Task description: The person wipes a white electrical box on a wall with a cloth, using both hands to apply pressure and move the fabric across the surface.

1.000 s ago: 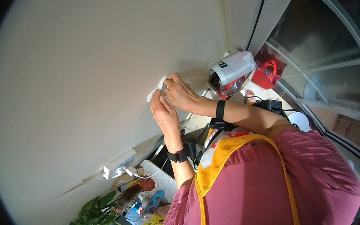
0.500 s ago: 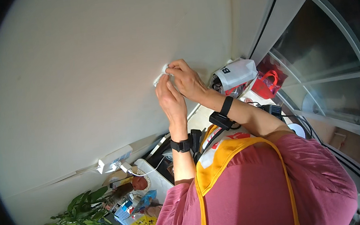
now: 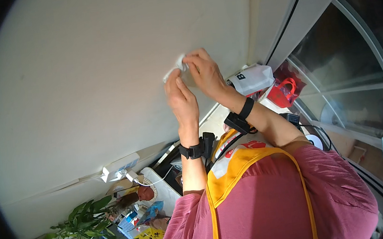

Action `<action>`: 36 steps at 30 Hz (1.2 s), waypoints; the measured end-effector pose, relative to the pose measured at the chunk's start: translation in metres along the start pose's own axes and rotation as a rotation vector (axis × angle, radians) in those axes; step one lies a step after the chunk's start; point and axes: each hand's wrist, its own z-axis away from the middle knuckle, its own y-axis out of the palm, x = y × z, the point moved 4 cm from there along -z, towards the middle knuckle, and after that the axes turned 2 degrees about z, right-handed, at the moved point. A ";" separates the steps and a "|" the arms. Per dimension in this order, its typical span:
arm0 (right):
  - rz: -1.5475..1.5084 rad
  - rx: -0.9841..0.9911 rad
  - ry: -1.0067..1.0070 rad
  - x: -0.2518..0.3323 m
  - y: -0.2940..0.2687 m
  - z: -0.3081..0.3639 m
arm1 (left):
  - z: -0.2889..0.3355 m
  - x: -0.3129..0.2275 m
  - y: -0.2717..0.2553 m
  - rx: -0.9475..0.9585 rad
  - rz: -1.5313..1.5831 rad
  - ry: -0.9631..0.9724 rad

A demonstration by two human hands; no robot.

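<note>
A small white strip [image 3: 181, 63], slightly blurred, lies against or just in front of the pale wall [image 3: 93, 74]. Its exact kind is not clear. My right hand [image 3: 206, 73] pinches its upper end between thumb and fingertips. Lower and to the left, my left hand [image 3: 182, 102] has its fingertips closed on the strip's other end, hiding part of it. Both wrists wear black straps with small black devices.
To the right, a white bag [image 3: 252, 79] and a red bag [image 3: 285, 92] stand by a glass window [image 3: 357, 50]. A white power strip [image 3: 121, 166] with a plugged cable runs along the wall at lower left, above a leafy plant [image 3: 83, 224].
My right hand has moved up and slightly right with the strip's upper end, away from my left hand. The left hand has risen slightly, and its thumb stands farther from the strip.
</note>
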 end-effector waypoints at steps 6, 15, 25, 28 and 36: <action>0.064 -0.074 -0.003 -0.036 -0.013 -0.002 | -0.008 -0.026 0.002 -0.058 -0.069 0.122; 0.058 -0.145 -0.074 -0.023 -0.024 -0.013 | -0.011 -0.023 0.014 -0.011 0.102 0.050; 0.032 0.007 -0.054 0.019 -0.012 -0.016 | -0.004 -0.020 -0.015 -0.106 0.098 0.017; -0.091 -0.031 -0.265 0.061 -0.004 -0.026 | -0.014 -0.049 -0.051 -0.322 -0.081 0.215; -0.026 0.092 -0.238 0.040 0.011 -0.016 | 0.002 -0.010 -0.041 -0.175 -0.057 0.063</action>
